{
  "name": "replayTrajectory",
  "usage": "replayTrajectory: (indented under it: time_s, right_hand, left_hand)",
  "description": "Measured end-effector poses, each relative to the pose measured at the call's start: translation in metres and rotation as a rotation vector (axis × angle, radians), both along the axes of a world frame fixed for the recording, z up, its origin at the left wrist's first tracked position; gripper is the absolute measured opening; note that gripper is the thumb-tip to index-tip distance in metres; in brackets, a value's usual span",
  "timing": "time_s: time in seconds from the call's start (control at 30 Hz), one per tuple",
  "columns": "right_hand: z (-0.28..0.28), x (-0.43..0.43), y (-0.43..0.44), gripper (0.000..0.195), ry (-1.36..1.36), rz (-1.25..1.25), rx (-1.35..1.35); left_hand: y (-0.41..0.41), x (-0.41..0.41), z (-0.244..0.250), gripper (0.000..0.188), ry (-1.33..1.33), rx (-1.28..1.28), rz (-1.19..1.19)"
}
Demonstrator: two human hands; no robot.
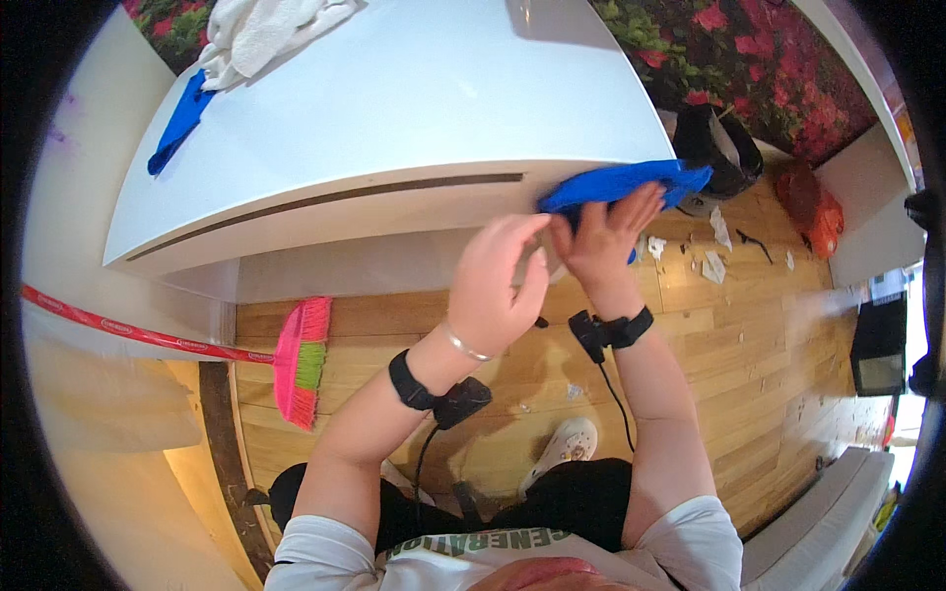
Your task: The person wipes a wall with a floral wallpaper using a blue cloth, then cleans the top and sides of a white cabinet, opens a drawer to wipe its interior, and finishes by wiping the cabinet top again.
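A blue cloth [617, 185] lies against the right end of the white counter's [384, 111] front face and its top corner. My right hand [602, 240] holds it there with the palm flat and the fingers spread, some of them hidden by the cloth. Just left of it, my left hand [499, 273] hovers in front of the counter with curled fingers and a gap between thumb and forefinger. Nothing shows in that hand, and its fingertips come near the cloth. A long dark slot [332, 214] runs along the counter's front. Both wrists wear black straps with corded devices.
A second blue cloth [179, 122] and a white towel [270, 37] lie on the counter's far left. A pink-and-green broom [299, 362] leans at left. Paper scraps [713, 266], a black bag [717, 151] and a red plastic bag [809, 210] are on the wooden floor at right.
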State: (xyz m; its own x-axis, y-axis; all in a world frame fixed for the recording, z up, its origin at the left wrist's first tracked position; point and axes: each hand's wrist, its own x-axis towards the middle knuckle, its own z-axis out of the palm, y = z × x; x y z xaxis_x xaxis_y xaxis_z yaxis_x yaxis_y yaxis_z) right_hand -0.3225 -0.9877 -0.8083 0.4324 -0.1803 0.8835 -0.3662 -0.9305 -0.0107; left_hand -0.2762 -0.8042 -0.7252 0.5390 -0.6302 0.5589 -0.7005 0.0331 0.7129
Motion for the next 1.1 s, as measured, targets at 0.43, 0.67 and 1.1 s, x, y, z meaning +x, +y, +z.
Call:
replayTrajectory:
  time_s: [0.43,0.67,1.1]
  right_hand:
    - [0.076,0.038,0.062,0.053,-0.038,0.196,-0.1]
    - [0.095,0.012,0.034,0.076,0.028,0.098,-0.102]
    - [0.102,0.115,0.169,0.046,0.062,0.242,-0.26]
  left_hand:
    - [0.052,0.084,0.046,0.046,-0.751,0.162,0.422]
    - [0.075,0.103,0.065,0.051,-0.883,0.288,0.176]
    - [0.154,0.156,0.085,0.049,-0.748,0.343,0.126]
